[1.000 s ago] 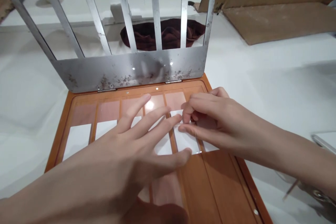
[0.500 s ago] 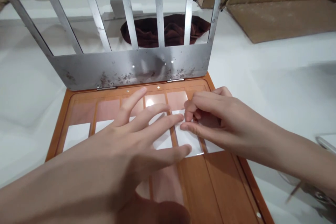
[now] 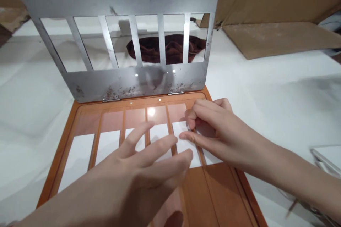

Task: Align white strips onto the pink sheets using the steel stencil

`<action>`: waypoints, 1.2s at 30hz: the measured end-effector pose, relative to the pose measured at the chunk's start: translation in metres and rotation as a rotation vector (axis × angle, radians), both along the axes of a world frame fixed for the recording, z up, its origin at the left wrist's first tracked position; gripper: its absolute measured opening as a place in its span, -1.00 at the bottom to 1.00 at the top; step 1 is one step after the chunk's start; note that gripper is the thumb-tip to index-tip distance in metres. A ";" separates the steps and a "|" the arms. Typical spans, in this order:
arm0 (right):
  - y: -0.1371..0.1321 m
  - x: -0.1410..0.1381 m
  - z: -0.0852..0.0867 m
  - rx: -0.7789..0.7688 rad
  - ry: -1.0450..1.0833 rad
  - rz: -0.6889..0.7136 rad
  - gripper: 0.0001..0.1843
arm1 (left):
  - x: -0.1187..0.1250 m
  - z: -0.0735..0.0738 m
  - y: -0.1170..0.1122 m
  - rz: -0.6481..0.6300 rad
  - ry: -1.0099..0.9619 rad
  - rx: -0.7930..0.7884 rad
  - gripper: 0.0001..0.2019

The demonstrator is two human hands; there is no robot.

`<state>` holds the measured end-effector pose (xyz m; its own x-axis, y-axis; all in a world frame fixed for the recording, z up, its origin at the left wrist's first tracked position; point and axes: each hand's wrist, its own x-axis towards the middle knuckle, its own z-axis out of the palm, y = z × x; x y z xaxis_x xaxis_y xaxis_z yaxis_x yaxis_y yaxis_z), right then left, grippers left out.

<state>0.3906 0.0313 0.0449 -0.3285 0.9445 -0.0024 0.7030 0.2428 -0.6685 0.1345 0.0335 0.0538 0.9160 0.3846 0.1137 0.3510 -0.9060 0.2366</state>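
Orange board [image 3: 195,191] open, metal lid [image 3: 128,1] raised along its back edge; left hand [image 3: 144,170] spread, right hand [image 3: 221,127] narrowed — grip unclear — at the fifth white card [image 3: 184,144] from the left edge; all six slots [image 3: 221,186] carry cards, five show pinkish strips [image 3: 112,121] — none visible in the right-edge one.

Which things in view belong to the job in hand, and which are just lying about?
In the job:
- white cards under or near both hands
- orange board
- metal frame, hinged to it

Apparently lying about:
- dark red cloth
- brown cardboard
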 end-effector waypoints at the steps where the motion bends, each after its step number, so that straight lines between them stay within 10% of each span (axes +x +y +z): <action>1: 0.001 0.002 0.003 -0.050 0.028 -0.025 -0.82 | 0.004 0.002 0.001 -0.020 -0.024 0.042 -0.61; 6: 0.010 0.020 0.023 -0.120 0.175 -0.130 -0.70 | 0.015 0.005 0.004 -0.075 -0.066 0.173 -0.59; 15: 0.011 0.022 0.014 0.093 -0.172 0.145 -0.70 | -0.006 -0.018 0.001 -0.110 -0.031 0.312 -0.64; 36: 0.010 0.027 0.020 0.105 -0.185 0.130 -0.71 | -0.002 -0.010 0.010 -0.085 0.050 0.111 -0.64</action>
<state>0.4176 0.0410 0.0647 -0.4503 0.8926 0.0222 0.7694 0.4005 -0.4976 0.1328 0.0433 0.0442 0.9504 0.2930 0.1043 0.2808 -0.9526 0.1172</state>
